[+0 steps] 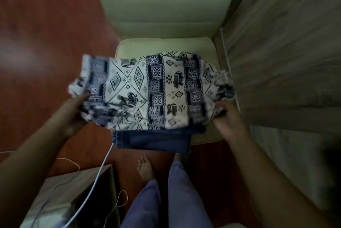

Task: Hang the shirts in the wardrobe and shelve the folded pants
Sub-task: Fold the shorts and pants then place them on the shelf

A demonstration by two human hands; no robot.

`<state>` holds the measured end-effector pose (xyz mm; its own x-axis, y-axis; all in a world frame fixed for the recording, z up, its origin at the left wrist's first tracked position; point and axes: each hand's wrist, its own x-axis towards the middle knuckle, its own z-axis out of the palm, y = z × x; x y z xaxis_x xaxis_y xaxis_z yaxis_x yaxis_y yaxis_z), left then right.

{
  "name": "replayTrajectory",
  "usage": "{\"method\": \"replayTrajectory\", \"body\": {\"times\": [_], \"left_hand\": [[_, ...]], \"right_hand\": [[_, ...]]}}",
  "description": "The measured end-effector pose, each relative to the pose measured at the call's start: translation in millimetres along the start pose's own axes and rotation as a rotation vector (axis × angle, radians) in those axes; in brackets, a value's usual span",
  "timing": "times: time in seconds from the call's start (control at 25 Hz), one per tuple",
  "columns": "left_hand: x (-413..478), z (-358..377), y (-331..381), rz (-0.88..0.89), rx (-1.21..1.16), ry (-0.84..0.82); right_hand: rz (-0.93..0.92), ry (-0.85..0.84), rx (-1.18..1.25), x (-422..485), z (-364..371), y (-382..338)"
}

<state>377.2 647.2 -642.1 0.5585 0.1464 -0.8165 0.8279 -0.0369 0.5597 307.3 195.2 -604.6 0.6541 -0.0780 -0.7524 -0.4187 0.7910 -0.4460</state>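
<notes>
You held a folded white garment with a dark blue elephant print [156,91] over the pale green chair [166,15], your left hand [75,113] clamped on its bunched left end and your right hand [227,117] closed on its right end. Beneath it, folded dark blue pants [153,140] lay on the seat's front edge, overhanging toward your bare foot [145,168]. A white cable [99,174] trailed across the red-brown floor [46,24].

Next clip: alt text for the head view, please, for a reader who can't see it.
Seen from above, both hands, left and right, grip the ends of a folded patterned garment over a pale green chair. Folded blue pants lie beneath it on the seat's front edge; bare feet stand on the red-brown floor.
</notes>
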Motion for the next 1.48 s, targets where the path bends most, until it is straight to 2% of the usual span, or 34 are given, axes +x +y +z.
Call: {"method": "replayTrajectory", "body": {"times": [0.04,0.08,0.16,0.24,0.32,0.4,0.52,0.64,0.76,0.84,1.0,1.12,1.2,1.32,1.4,1.48], "left_hand": [[-31,21,7,-0.011,-0.085,-0.038],[-53,41,10,-0.038,-0.038,-0.03],[-50,47,13,0.011,0.013,0.014],[-49,50,22,0.005,-0.033,0.04],[-49,54,28,-0.025,-0.066,0.054],[-51,55,33,-0.073,-0.106,0.007],[-48,58,35,-0.107,-0.114,0.011],[-62,67,43,-0.027,-0.155,0.001],[-85,84,50,0.02,-0.273,-0.188],[-93,98,48,0.029,-0.226,-0.23],[-88,104,31,-0.105,0.109,-0.283],[-82,90,32,-0.13,0.177,-0.329],[-82,85,34,-0.128,0.161,-0.377],[-82,82,37,-0.13,0.228,-0.454],[-77,82,39,-0.088,0.256,-0.431],[-69,84,46,-0.081,0.096,-0.362]], "right_hand": [[0.033,0.039,0.026,-1,-3,10],[0.045,0.017,0.05,-3,-6,13],[0.013,-0.003,0.076,-6,-3,14],[-0.011,0.004,0.095,-2,4,-2],[-0.021,0.019,-0.073,4,12,-18],[0.037,0.101,-0.246,7,21,-28],[0.082,0.189,-0.358,1,32,-45],[-0.101,0.107,-0.356,-16,37,-79],[-0.417,0.199,-0.44,-49,39,-130],[-0.506,0.269,-0.539,-62,33,-146],[-0.419,0.378,-0.73,-59,22,-136],[-0.411,0.408,-0.741,-68,37,-126],[-0.447,0.364,-0.788,-78,65,-113],[-0.542,0.178,-0.89,-85,125,-75],[-0.562,0.038,-0.992,-76,165,-37],[-0.533,-0.096,-1.105,-63,194,12]]}}
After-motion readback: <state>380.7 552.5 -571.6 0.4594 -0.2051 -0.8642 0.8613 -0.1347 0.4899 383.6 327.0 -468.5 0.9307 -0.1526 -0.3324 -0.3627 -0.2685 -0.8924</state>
